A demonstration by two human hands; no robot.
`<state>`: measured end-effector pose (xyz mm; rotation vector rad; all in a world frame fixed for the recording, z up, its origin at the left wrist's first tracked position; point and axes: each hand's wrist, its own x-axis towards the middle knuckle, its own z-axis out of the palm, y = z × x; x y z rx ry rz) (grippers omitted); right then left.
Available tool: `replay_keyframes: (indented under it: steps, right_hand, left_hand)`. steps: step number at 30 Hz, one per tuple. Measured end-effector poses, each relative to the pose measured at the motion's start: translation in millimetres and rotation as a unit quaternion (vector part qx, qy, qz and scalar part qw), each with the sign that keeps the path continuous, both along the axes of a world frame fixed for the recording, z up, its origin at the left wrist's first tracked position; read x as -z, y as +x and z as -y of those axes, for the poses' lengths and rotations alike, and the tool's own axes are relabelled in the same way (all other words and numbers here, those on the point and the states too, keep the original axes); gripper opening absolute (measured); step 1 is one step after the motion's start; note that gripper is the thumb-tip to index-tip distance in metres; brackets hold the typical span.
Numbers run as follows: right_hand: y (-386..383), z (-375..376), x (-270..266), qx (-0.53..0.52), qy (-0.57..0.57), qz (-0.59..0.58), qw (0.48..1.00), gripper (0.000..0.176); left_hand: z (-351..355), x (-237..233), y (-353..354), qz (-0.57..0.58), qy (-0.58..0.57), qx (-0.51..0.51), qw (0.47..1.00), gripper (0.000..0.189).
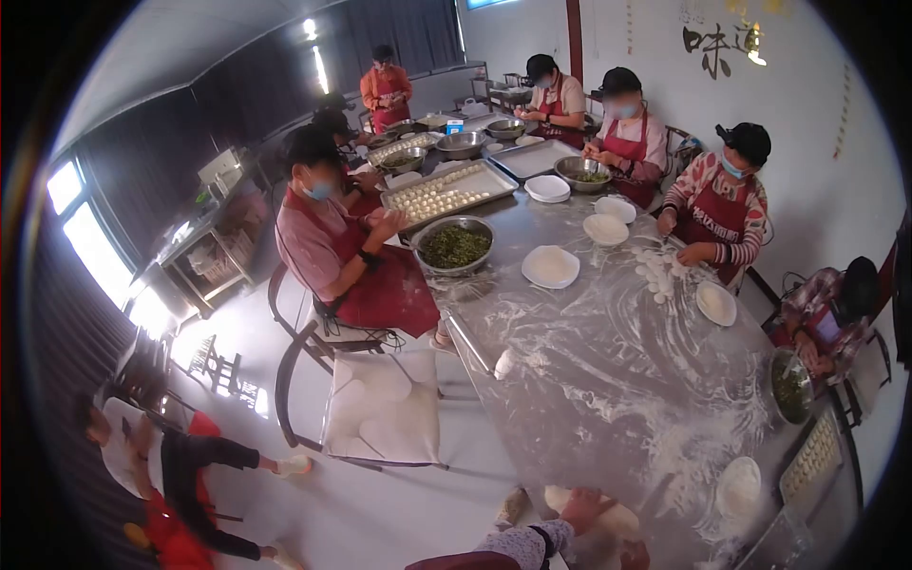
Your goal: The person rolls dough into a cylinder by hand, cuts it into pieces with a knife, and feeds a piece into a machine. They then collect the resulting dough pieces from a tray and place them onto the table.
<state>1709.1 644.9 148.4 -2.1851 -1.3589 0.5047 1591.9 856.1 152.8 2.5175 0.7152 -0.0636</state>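
Note:
At the bottom edge of the head view, my left hand (583, 510) lies on a large pale lump of dough (619, 521), its fingers stretched over the top. A floral sleeve (522, 543) covers that forearm. My right hand (634, 554) shows only in part at the near side of the dough, and its fingers are hidden by the frame edge. The dough rests on the floured metal table (541, 427). Loose flour (627, 408) is smeared around and beyond it.
A rolling pin (469, 344) lies along the left table edge, a small dough lump (506, 365) near its end. Plates of flour (738, 488), bowls of green filling (456, 245) and a tray of dumplings (435, 201) stand further off. Several people in red aprons sit around; a padded chair (382, 407) stands left.

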Motion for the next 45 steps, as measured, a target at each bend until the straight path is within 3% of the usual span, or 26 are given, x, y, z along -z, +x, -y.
replay_keyframes:
  steps: [1, 3, 4, 5, 7, 8, 9, 10, 11, 14, 17, 20, 23, 27, 29, 30, 31, 33, 34, 35, 37, 38, 40, 41, 43, 45]
  right_hand:
    - [-2.4, 13.2, 6.3, 0.009, -0.033, -0.02, 0.999, 0.026]
    - [1.5, 34.8, 19.4, 0.009, -0.031, -0.082, 0.996, 0.028]
    - [7.7, 44.8, 25.8, 0.007, -0.035, -0.147, 0.989, 0.03]
    - [13.9, 53.1, 30.9, 0.003, -0.04, -0.212, 0.976, 0.032]
    - [12.7, 66.5, 29.0, -0.008, -0.058, -0.345, 0.937, 0.038]
    - [7.9, 66.5, 24.7, -0.014, -0.059, -0.348, 0.936, 0.038]
    - [-0.3, 52.0, -0.3, 0.123, 0.036, -0.624, 0.771, 0.044]
    - [-7.9, 35.4, -28.4, 0.246, 0.125, -0.817, 0.506, 0.051]
    - [-23.0, 17.3, -64.5, 0.244, 0.173, -0.816, 0.494, 0.051]
    - [-59.9, -24.2, -159.0, 0.168, 0.332, -0.753, 0.542, 0.051]
    - [-45.0, -22.3, -147.6, 0.179, 0.343, -0.718, 0.579, 0.047]
    - [-44.7, -10.1, -149.3, 0.173, 0.339, -0.703, 0.601, 0.044]
    - [-72.4, 9.0, -160.6, 0.268, 0.358, -0.676, 0.586, 0.04]
    - [-103.0, 52.2, -132.9, 0.268, 0.339, -0.679, 0.594, 0.038]
    - [-119.4, 74.4, -122.1, 0.267, 0.297, -0.704, 0.587, 0.035]
    - [-140.9, 81.9, -136.6, 0.245, 0.325, -0.646, 0.645, 0.031]
    - [-150.8, 88.2, -139.9, 0.251, 0.33, -0.648, 0.639, 0.031]
    - [-163.9, 102.7, -144.3, 0.217, 0.295, -0.657, 0.659, 0.032]
    - [-165.7, 108.6, -151.3, 0.223, 0.285, -0.725, 0.586, 0.041]
    - [-171.4, 117.4, -173.1, 0.228, 0.29, -0.724, 0.584, 0.041]
    - [-192.1, 135.2, -230.9, 0.065, 0.292, -0.689, 0.66, 0.051]
    - [-194.1, 139.7, -246.5, 0.079, 0.317, -0.682, 0.654, 0.051]
    - [-191.2, 155.9, -269.8, -0.105, 0.419, -0.561, 0.706, 0.057]
    - [-192.7, 163.3, -279.9, -0.078, 0.437, -0.548, 0.709, 0.057]
    - [-192.1, 177.6, -294.9, -0.033, 0.478, -0.591, 0.649, 0.049]
    - [-178.3, 198.4, -296.3, 0.022, 0.473, -0.597, 0.648, 0.041]
  left_hand:
    - [-2.9, -14.0, -4.4, 0.004, 0.003, 0.0, 1.0, 0.061]
    - [-4.3, -33.9, -13.3, 0.005, -0.195, -0.015, 0.981, 0.06]
    - [-4.5, 5.1, -10.7, 0.003, -0.284, 0.002, 0.959, 0.058]
    - [2.3, -7.1, -15.7, 0.005, -0.279, -0.002, 0.96, 0.058]
    - [23.3, -33.3, -36.2, 0.058, -0.564, -0.107, 0.817, 0.06]
    - [35.3, -34.9, -42.5, 0.131, -0.622, -0.061, 0.769, 0.063]
    - [45.4, -52.7, -46.4, 0.162, -0.679, -0.032, 0.715, 0.063]
    - [55.8, -73.9, -50.0, 0.18, -0.727, -0.01, 0.663, 0.063]
    - [60.4, -98.7, -49.2, 0.189, -0.76, 0.015, 0.622, 0.063]
    - [78.6, -156.9, -52.3, 0.218, -0.809, 0.064, 0.542, 0.065]
    - [90.8, -180.0, -65.9, 0.238, -0.82, 0.064, 0.517, 0.068]
    - [104.9, -160.6, -94.7, 0.216, -0.848, -0.002, 0.484, 0.067]
    - [126.2, -141.3, -126.1, 0.222, -0.845, -0.043, 0.484, 0.063]
    - [179.9, -126.2, -173.2, 0.301, -0.81, -0.122, 0.489, 0.061]
    - [206.0, -126.4, -200.7, 0.309, -0.823, -0.14, 0.455, 0.061]
    - [219.5, -133.2, -215.3, 0.336, -0.811, -0.165, 0.45, 0.06]
    - [233.2, -141.4, -228.4, 0.363, -0.797, -0.19, 0.445, 0.059]
    - [251.1, -161.3, -244.6, 0.355, -0.78, -0.199, 0.475, 0.064]
    - [258.3, -169.4, -251.4, 0.356, -0.751, -0.185, 0.524, 0.068]
    - [264.4, -177.7, -257.5, 0.357, -0.719, -0.169, 0.573, 0.073]
    - [274.3, -194.8, -269.6, 0.341, -0.707, -0.149, 0.601, 0.075]
    - [279.9, -206.2, -274.4, 0.347, -0.716, -0.125, 0.593, 0.078]
    - [291.0, -213.6, -274.2, 0.339, -0.723, -0.106, 0.592, 0.088]
    - [296.4, -214.9, -269.8, 0.311, -0.736, -0.087, 0.594, 0.088]
    - [313.4, -214.7, -259.2, 0.279, -0.756, -0.089, 0.585, 0.09]
    - [334.2, -222.7, -242.8, 0.265, -0.779, -0.025, 0.567, 0.093]
